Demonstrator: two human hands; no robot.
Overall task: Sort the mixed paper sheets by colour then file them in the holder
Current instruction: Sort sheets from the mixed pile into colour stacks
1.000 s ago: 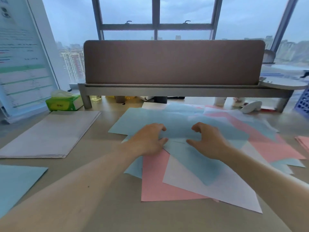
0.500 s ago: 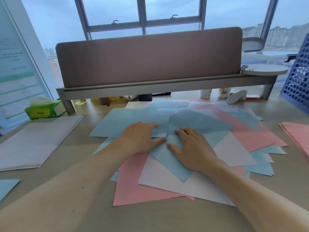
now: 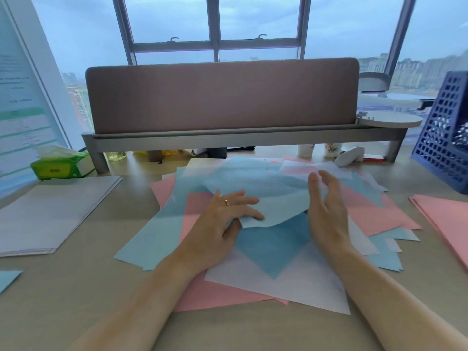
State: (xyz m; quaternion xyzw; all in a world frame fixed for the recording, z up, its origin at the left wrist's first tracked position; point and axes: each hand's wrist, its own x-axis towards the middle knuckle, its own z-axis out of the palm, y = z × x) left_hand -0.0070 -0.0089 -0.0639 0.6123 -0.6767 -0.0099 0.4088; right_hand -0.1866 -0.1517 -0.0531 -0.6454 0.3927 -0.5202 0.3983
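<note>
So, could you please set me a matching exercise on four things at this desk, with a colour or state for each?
Things:
1. tissue pack
2. mesh holder
3. left hand
4. right hand

Colour or state:
a. fingers straight, holding nothing
b. green
c. pinches the light blue sheet
d. dark blue

Pairs: 1-b, 2-d, 3-c, 4-a.

Likely an office — desk partition (image 3: 222, 97), file holder (image 3: 445, 138), high-rise windows (image 3: 215, 21).
</note>
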